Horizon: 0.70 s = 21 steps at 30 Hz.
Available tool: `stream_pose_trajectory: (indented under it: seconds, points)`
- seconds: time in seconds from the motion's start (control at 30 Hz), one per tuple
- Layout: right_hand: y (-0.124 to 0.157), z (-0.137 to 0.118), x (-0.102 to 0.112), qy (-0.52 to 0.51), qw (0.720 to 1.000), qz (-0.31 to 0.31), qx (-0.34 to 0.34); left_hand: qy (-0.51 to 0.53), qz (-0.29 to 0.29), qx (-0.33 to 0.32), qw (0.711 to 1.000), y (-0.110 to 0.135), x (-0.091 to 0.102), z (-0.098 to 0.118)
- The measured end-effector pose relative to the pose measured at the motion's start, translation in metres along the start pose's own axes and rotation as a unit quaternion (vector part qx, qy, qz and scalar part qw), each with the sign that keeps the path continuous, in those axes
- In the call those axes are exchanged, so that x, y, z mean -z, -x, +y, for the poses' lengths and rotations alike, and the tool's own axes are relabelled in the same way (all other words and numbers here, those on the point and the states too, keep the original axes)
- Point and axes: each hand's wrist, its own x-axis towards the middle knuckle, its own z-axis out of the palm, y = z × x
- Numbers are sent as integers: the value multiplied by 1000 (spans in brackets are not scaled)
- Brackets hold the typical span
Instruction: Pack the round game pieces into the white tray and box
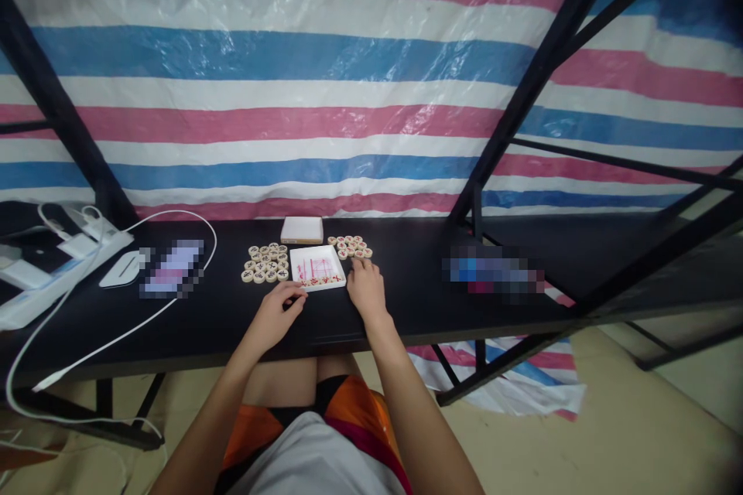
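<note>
A small white board with red grid lines [316, 266] lies on the black table [406, 286], with a few round pieces along its near edge. Round wooden game pieces sit in two groups: one left of the board [265, 262], one behind and right of it [350, 247]. My left hand [280, 310] rests at the board's near left corner, fingers curled together in a pinch; what they hold is too small to make out. My right hand [365, 284] lies beside the board's right edge, fingers stretched toward the right group of pieces.
A flat white box [302, 230] lies behind the board. At the left are a white mouse [120, 270], a phone [172, 269], a power strip [63, 263] and white cables [174, 302]. Black metal struts [522, 93] cross on the right. A striped tarp [325, 77] hangs behind.
</note>
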Motion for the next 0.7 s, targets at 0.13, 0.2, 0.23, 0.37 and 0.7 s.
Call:
stream_pose_trajectory:
  seconds: [0.13, 0.2, 0.23, 0.37, 0.7]
  points:
    - [0, 1, 3, 2, 1000, 6, -20, -4, -5, 4, 1000, 0, 0, 0]
    - [0, 2, 3, -3, 1000, 8, -29, -3, -5, 2, 1000, 0, 0, 0]
    - [0, 2, 3, -5, 999, 8, -33, -3, -4, 1, 1000, 0, 0, 0]
    - [1, 3, 4, -32, 999, 16, -37, -4, 0, -1, 1000, 0, 1, 1]
    - [3, -13, 9, -294, 942, 68, 148, -4, -6, 0, 1000, 1, -1, -4]
